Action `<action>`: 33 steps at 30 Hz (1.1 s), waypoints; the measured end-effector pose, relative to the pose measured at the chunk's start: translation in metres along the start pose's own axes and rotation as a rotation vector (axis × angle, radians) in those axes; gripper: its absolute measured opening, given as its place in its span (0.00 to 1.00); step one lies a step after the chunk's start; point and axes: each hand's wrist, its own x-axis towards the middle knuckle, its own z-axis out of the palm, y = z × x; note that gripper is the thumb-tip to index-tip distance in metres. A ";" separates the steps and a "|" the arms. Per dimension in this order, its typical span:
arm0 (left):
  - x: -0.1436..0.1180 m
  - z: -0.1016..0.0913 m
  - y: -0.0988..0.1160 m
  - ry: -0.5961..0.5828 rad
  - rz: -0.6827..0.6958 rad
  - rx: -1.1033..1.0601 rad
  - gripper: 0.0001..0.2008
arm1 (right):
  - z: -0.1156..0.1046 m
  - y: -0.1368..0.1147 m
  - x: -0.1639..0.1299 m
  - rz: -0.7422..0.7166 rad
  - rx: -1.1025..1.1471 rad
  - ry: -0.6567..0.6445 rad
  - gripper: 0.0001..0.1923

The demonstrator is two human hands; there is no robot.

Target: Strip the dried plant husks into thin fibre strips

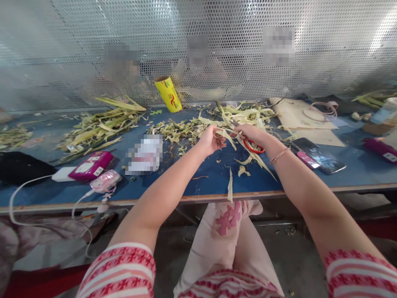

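My left hand (212, 140) is closed on a pale yellow-green strip of dried leaf (228, 136), its fingers curled around one end. Close by on the right, my right hand (249, 133) grips a pair of scissors with red handles (256, 152). The scissors' blades point left towards the strip and are partly hidden by the fingers. Just beyond both hands lies a heap of similar pale leaf strips (257, 112). Small curled cut pieces (176, 130) are strewn to the left of my hands.
A yellow cardboard tube (168, 94) stands tilted against the perforated metal panel (223, 25). More leaves (102, 122) are piled at left. Purple packets (91, 165), a cabled pink device (106, 181) and a phone (319, 155) lie on the blue table (173, 186). Cardboard sheets (299, 114) rest behind.
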 end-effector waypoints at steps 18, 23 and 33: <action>-0.003 -0.004 0.002 -0.164 0.074 0.079 0.18 | 0.000 -0.007 0.004 0.063 0.404 0.154 0.06; -0.009 0.000 0.008 -0.067 -0.095 -0.086 0.12 | 0.000 -0.007 0.007 -0.120 0.360 0.306 0.07; -0.009 0.002 0.008 0.016 -0.100 -0.100 0.13 | 0.003 -0.001 0.012 -0.297 0.304 0.404 0.05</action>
